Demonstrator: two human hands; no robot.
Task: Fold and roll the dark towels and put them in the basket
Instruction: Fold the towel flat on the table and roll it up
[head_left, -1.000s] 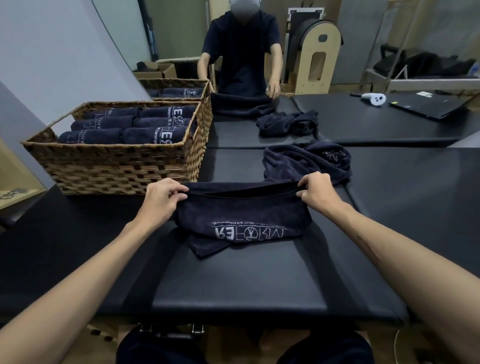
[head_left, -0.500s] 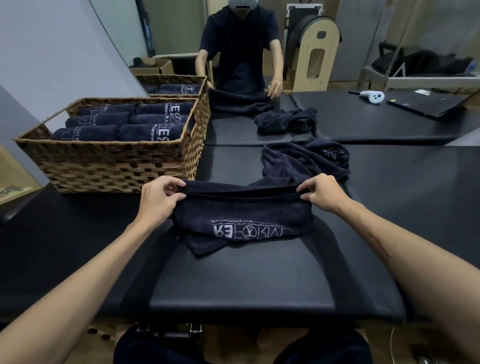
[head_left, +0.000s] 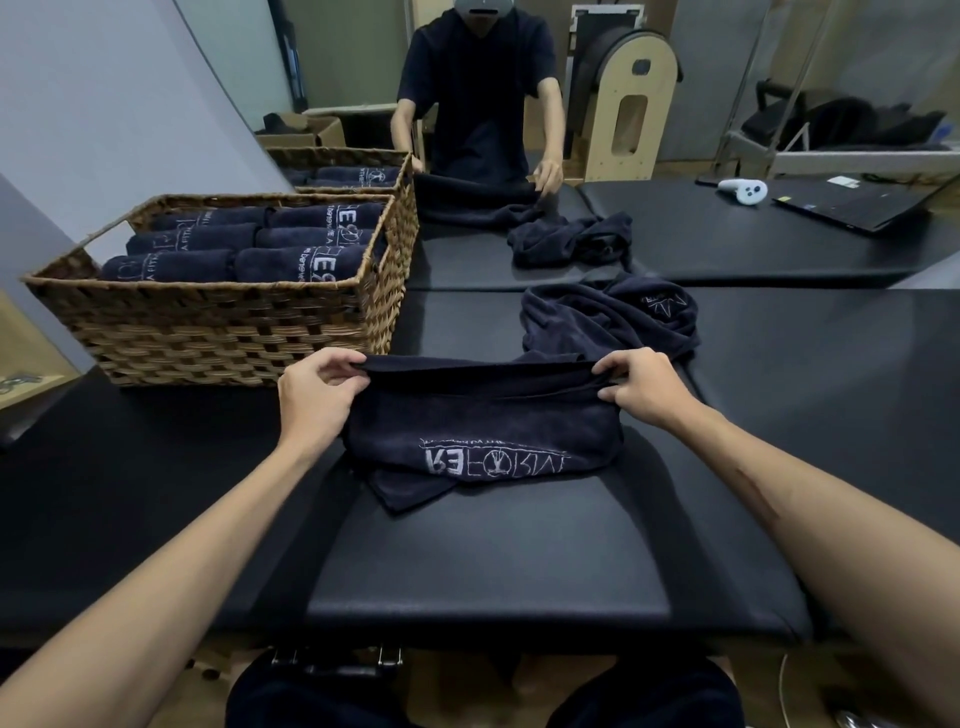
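Both hands pinch the folded dark towel (head_left: 480, 431) by its far edge: left hand (head_left: 317, 395) has a closed grip on the left corner, right hand (head_left: 641, 389) a closed grip on the right corner. Edge lifted slightly; the rest lies on the black padded tabletop (head_left: 488, 561), white lettering facing up, one loose corner poking out at 7 o'clock.

Head view, counts:
- Towels in hand: 1.
- Loose towels: 1 crumpled heap (head_left: 608, 317) at 1 o'clock of the held towel, touching its far edge; cannot tell whether the heap is one towel or more.
- Wicker basket (head_left: 223, 332): 1, at 10 o'clock, just beside the left hand. Rolled towels (head_left: 244, 241) showing in it: 6, in three rows of two, lying flat, printed lettering visible.

At 12 o'clock a mirror (head_left: 727, 104) repeats the scene: the person in a dark shirt, the basket and the heap appear again there.

Other items, at 2 o'clock, seen in the mirror: 1 white controller (head_left: 743, 191), 1 dark laptop (head_left: 857, 205) near it, the two apart. Wooden arched frame (head_left: 626, 104) behind them: 1.
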